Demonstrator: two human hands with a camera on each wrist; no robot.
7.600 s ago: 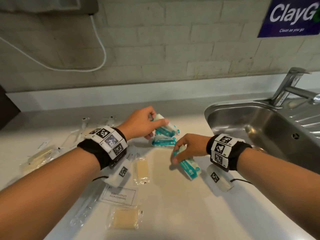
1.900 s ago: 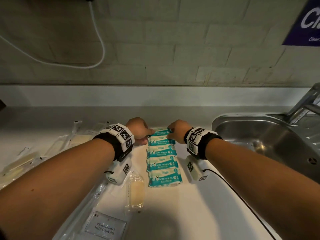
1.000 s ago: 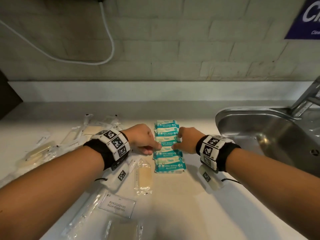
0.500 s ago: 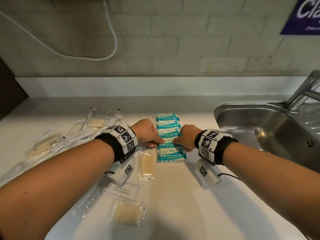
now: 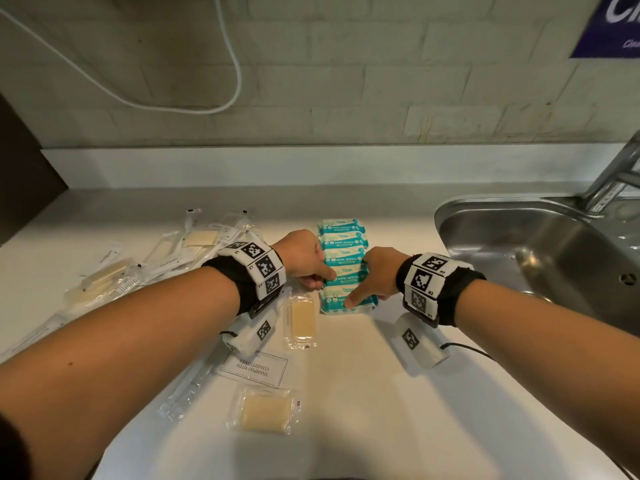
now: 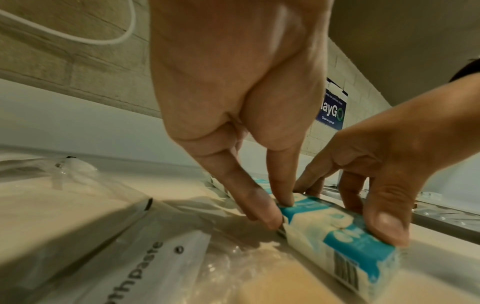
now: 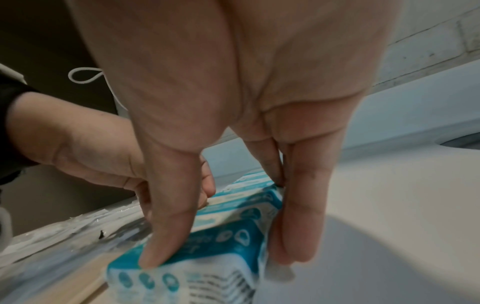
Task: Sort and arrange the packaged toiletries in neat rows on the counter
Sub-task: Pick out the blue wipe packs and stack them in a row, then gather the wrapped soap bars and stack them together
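Observation:
Several teal-and-white mini wipes packs [image 5: 341, 237] lie in one column running away from me on the white counter [image 5: 363, 393]. My left hand [image 5: 311, 271] presses straight fingertips [image 6: 262, 214] against the left ends of the nearer packs. My right hand [image 5: 367, 289] is at the right end of the nearest pack [image 5: 332, 304]. Its thumb [image 7: 161, 236] rests on the pack's top [image 7: 213, 257] and its straight fingers [image 7: 298, 226] press the pack's right end. The left wrist view shows this pack [image 6: 337, 236] between both hands, with the right hand [image 6: 376, 185] on its far side.
Two wrapped soap bars [image 5: 303, 320] [image 5: 265, 412] and a shampoo sachet [image 5: 254, 368] lie left of the column. A loose pile of clear toothbrush and toothpaste packets [image 5: 166, 258] is farther left. A steel sink [image 5: 536, 258] with a tap [image 5: 616, 178] is on the right.
Loose wipes packs from earlier now form one column. Over the last second both hands slid along its sides from the far packs to the nearest ones.

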